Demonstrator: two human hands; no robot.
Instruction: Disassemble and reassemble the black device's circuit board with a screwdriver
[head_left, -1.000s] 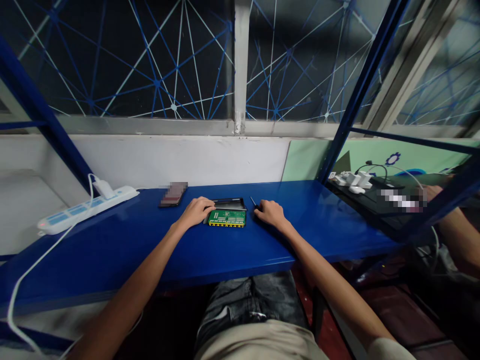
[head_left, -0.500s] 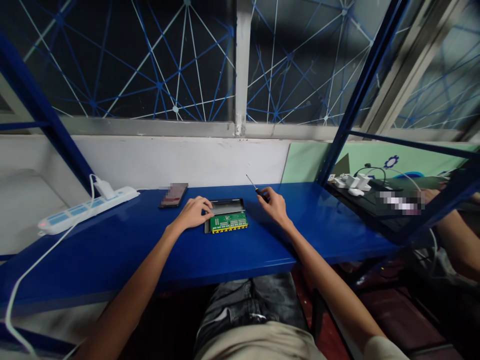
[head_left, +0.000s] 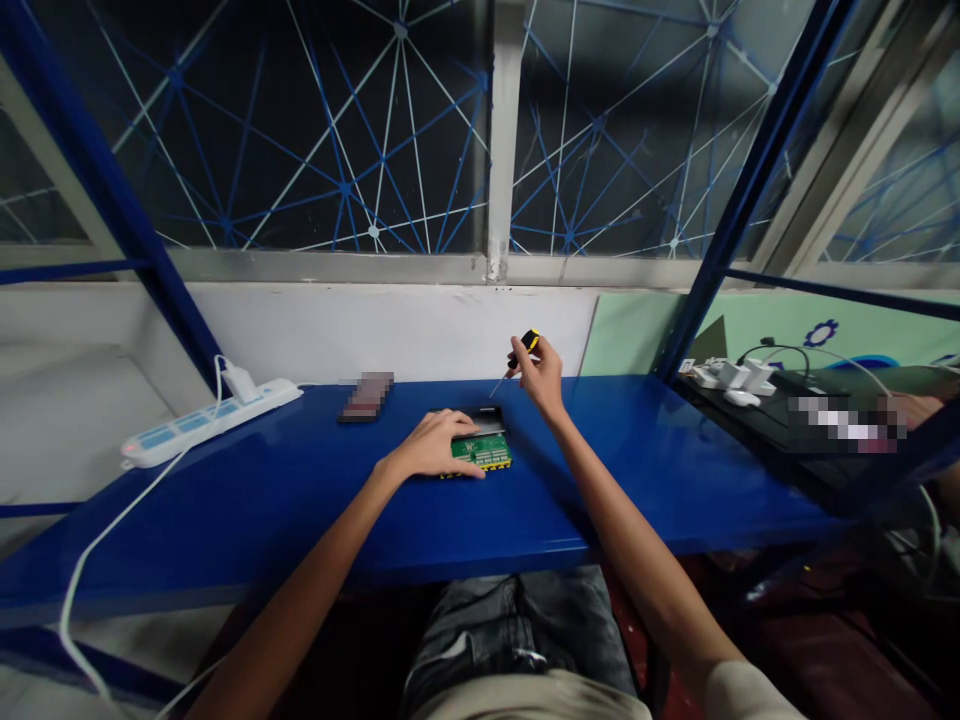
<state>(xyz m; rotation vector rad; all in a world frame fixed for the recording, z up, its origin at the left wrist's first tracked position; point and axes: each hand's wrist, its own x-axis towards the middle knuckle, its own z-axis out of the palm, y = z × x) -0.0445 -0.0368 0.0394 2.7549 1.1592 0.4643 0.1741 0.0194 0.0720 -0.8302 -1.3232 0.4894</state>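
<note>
A green circuit board (head_left: pixel 487 447) with a yellow front edge lies in an open dark metal case (head_left: pixel 491 420) on the blue table. My left hand (head_left: pixel 435 443) grips its left part, thumb along the front edge and fingers over the back of the case, covering that side. In my right hand (head_left: pixel 541 375) is a screwdriver (head_left: pixel 529 342) with a black and yellow handle. Its thin shaft slants down and left, the tip above the far right of the case and apart from it.
A phone (head_left: pixel 367 397) lies at the back left of the blue table (head_left: pixel 300 500). Farther left is a white power strip (head_left: pixel 214 420) with a trailing cable. Blue frame posts stand at both sides. White chargers (head_left: pixel 739 373) and another person's hand (head_left: pixel 911 410) are at the right.
My right hand has turned the screwdriver from tip up to tip down and raised its handle. My left hand has shifted from the case's left edge to spread across the board.
</note>
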